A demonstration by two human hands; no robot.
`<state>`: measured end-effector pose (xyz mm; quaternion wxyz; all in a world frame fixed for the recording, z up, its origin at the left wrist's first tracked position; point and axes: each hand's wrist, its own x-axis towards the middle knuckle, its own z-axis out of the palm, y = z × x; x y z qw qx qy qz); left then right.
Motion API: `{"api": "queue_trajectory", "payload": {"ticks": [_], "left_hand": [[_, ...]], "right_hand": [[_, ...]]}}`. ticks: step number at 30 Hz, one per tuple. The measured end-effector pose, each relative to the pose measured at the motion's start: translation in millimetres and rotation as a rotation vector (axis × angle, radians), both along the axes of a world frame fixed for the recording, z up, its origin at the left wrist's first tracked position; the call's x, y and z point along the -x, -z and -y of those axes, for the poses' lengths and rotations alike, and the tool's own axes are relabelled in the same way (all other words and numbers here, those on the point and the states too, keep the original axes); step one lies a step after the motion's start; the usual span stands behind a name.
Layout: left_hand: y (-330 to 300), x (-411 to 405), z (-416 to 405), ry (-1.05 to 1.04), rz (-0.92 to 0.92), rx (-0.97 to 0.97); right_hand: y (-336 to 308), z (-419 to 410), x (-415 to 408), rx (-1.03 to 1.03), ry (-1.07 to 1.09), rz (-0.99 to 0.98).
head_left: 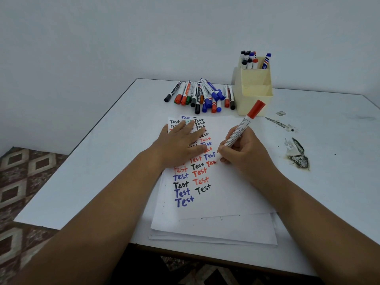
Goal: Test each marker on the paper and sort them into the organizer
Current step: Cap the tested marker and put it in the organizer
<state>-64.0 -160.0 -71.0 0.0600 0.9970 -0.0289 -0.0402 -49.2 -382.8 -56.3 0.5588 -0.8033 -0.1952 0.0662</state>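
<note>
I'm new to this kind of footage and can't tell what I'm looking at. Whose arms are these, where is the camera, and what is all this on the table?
There is no machine here: a person wears one camera on the head, looking down at their own arms. The left hand lies flat on the paper, which is covered with the word "Test" in black, blue and red. The right hand grips a red marker, tip down on the paper, with its cap on the far end. Behind lies a pile of loose markers, and beside it stands a cream organizer with a few markers in its back compartment. The white table has dark stains on the right.
</note>
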Motion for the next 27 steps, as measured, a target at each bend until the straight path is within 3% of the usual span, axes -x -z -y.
{"api": "queue_trajectory", "payload": {"ticks": [22, 27], "left_hand": [[3.6, -3.4, -1.7, -0.003, 0.023, -0.045], [5.0, -2.4, -0.4, -0.021, 0.09, -0.048]], "right_hand": [[0.2, -0.1, -1.6, -0.003, 0.034, 0.036], [-4.8, 3.7, -0.7, -0.2, 0.028, -0.087]]}}
